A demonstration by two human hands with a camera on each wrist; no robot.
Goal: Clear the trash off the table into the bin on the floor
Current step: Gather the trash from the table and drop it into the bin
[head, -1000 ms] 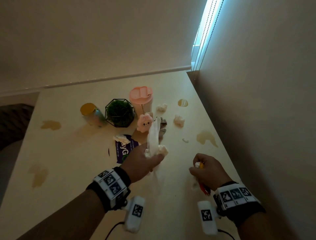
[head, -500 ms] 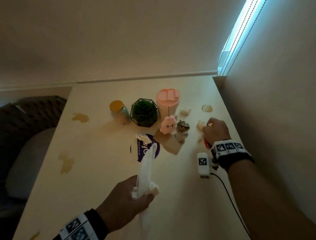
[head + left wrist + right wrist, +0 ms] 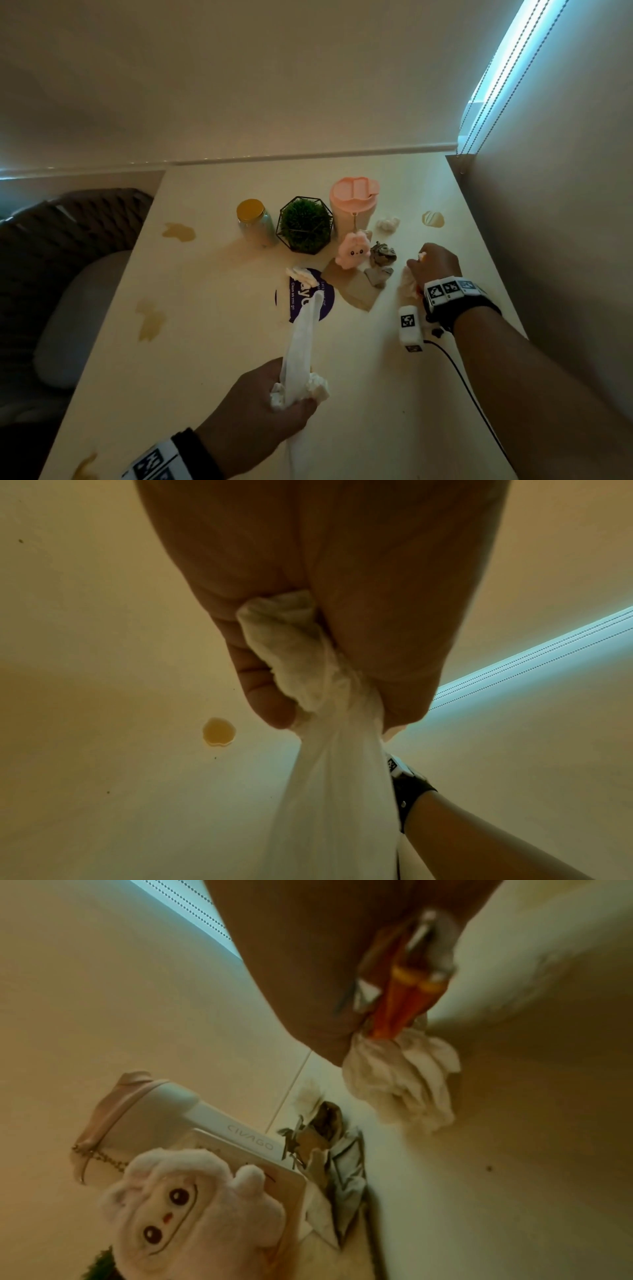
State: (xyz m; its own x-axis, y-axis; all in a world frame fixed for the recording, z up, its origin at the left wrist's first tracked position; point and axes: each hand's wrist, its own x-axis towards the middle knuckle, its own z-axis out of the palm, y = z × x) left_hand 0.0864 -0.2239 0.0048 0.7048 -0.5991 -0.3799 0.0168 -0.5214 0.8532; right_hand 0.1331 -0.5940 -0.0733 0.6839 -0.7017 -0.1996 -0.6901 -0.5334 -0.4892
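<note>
Right hand (image 3: pixel 433 263) now out at far tissues; left hand (image 3: pixel 260 397) keeps tissue (image 3: pixel 303 342).

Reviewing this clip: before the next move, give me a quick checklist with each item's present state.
1. Left hand grips white tissue: ok.
2. Right hand holds orange wrapper and tissue wad: ok.
3. Room in right hand for more: cannot tell.
4. Table cleared of trash: not ok; crumpled grey paper and white wad remain.
5. Bin location: cannot tell, out of view.
</note>
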